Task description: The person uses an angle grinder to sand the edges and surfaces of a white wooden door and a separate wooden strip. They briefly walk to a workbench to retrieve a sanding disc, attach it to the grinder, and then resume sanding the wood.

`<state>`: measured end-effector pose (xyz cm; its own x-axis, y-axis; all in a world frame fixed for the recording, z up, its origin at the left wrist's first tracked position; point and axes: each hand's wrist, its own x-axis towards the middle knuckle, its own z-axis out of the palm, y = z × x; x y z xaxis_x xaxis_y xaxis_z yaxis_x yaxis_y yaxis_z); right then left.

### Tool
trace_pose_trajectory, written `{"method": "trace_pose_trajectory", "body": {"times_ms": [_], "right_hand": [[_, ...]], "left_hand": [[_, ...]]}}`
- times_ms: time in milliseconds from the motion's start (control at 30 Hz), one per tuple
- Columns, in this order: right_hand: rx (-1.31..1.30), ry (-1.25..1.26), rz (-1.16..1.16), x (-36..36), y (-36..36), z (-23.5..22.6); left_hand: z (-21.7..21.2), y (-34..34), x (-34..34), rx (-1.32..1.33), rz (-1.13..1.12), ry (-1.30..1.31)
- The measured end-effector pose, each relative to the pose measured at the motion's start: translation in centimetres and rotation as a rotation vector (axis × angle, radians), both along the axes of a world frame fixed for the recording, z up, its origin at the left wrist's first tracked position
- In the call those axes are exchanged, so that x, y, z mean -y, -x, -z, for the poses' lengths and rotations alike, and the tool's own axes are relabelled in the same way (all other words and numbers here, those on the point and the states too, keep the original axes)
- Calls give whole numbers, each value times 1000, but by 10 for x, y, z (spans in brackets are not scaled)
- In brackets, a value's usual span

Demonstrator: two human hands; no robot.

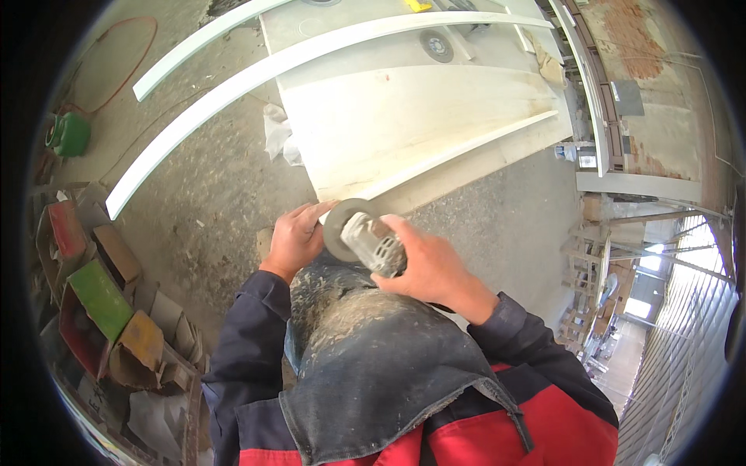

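My right hand [431, 264] is wrapped round the body of an angle grinder [373, 245], dusty and pale grey. Its round grey disc [336, 230] faces my left hand [298, 238], whose fingers are closed at the near end of a narrow white strip [458, 161]. A bit of white shows between those fingers and the disc; the disc hides part of this grip. From there the strip runs away to the right along the edge of a large pale board [404, 101]. Whether the disc touches the strip I cannot tell.
Two long white strips [256, 71] [194, 50] reach past the board's left side. On the board lie a dark round disc [436, 46] and a yellow tool [418, 5]. Coloured bent scraps [101, 299] are piled at left, near a green container [68, 133]. Wooden racks [587, 295] stand at right.
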<state>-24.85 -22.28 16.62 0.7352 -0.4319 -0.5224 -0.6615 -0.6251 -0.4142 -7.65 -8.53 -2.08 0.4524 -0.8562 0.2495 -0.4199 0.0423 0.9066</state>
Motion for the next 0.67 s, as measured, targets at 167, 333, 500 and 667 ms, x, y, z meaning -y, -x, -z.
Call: {"method": "trace_pose_trajectory", "body": {"times_ms": [167, 333, 500, 667], "right_hand": [[-66, 14, -63, -6, -10, -9], [-6, 74, 168, 44, 22, -3], [-43, 192, 431, 128, 68, -1], [74, 238, 534, 212, 112, 24]], "left_hand": [[-4, 0, 8, 0, 8, 92], [-5, 1, -1, 0, 3, -75], [-11, 0, -3, 47, 1, -50], [-7, -8, -22, 12, 28, -171]]}}
